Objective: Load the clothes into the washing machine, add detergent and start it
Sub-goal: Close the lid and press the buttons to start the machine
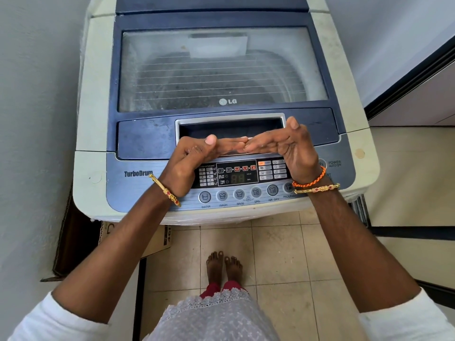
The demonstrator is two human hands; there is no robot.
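Observation:
A cream and blue top-loading washing machine [98,94] stands in front of me with its glass lid [221,70] down. The drum under the glass looks dark, and I cannot make out what is inside. My left hand [194,158] and my right hand [290,146] are palm-up at the front lip of the lid handle recess [229,127]. Their fingers lie along the lip and meet at the tips, with the thumbs raised. The control panel [236,178] below my hands is lit with red icons. No clothes or detergent are in view.
A wall runs close along the left side. A brown cardboard box [73,242] sits on the floor at the machine's left front corner. A dark-framed door [406,80] is on the right. My bare feet [224,267] stand on the tiled floor [275,254].

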